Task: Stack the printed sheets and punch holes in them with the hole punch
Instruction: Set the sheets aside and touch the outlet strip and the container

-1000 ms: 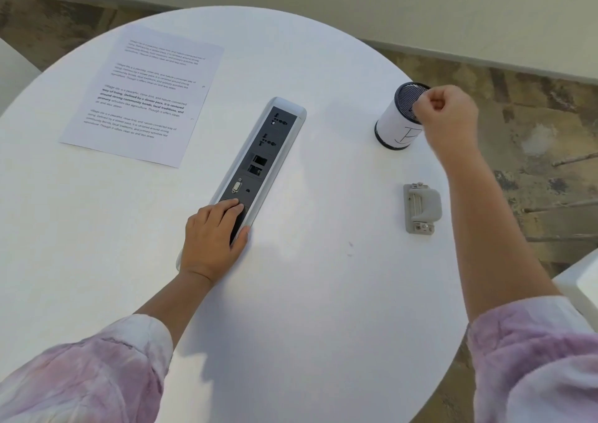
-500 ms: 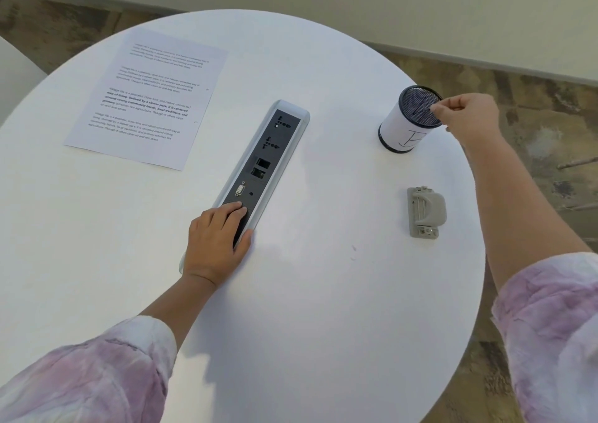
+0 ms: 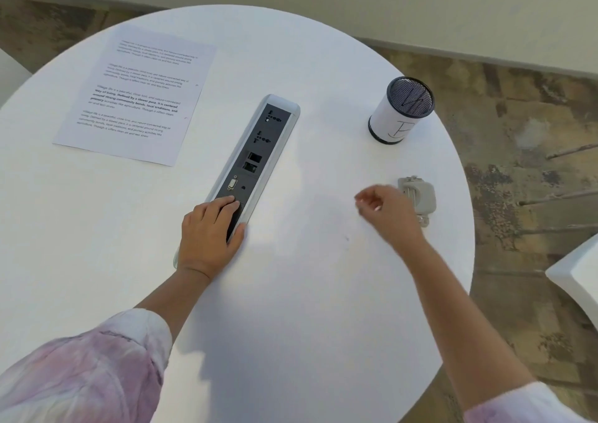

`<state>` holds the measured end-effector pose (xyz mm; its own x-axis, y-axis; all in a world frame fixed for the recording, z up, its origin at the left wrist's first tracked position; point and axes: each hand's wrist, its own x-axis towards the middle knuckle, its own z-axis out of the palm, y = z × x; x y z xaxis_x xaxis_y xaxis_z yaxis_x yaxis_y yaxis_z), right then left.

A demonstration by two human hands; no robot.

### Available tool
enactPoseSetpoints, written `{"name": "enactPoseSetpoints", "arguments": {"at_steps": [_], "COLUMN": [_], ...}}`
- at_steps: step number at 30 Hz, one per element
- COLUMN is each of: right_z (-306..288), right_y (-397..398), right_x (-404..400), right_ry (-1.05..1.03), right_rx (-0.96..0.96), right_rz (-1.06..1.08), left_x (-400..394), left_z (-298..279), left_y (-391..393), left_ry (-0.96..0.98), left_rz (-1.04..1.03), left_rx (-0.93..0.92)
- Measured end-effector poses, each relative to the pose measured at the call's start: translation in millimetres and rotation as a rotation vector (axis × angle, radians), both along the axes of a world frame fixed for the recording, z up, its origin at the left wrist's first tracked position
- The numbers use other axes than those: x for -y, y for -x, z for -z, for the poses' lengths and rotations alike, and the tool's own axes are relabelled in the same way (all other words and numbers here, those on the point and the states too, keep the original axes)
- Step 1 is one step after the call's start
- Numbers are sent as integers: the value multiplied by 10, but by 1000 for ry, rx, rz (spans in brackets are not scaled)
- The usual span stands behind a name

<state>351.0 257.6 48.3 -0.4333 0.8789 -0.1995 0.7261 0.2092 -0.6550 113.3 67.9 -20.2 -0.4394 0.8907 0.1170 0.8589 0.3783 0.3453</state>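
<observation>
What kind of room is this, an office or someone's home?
Probably an office or meeting room: the round white table has a built-in socket strip, and on it sit a mesh pen cup, a hole punch and printed sheets.

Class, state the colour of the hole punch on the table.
Light grey hole punch, seen in the head view.

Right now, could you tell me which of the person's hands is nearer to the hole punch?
The right hand. It hovers just beside the hole punch, partly covering its near edge. The left hand rests on the socket strip in the middle of the table.
</observation>
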Motion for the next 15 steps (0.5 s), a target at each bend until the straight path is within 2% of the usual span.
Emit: {"name": "enactPoseSetpoints", "arguments": {"at_steps": [6, 11, 15], "right_z": [319, 318, 321], "right_y": [-270, -235, -149], "right_x": [527, 654, 674], "right_ry": [144, 72, -29], "right_rx": [72, 55, 164], "right_rz": [125, 191, 145], "left_x": [3, -1, -1], "left_z": [7, -3, 1], "left_y": [-7, -10, -8], "left_ry": [-7, -8, -11], "left_rz": [3, 6, 3], "left_rx": [-10, 2, 1]}}
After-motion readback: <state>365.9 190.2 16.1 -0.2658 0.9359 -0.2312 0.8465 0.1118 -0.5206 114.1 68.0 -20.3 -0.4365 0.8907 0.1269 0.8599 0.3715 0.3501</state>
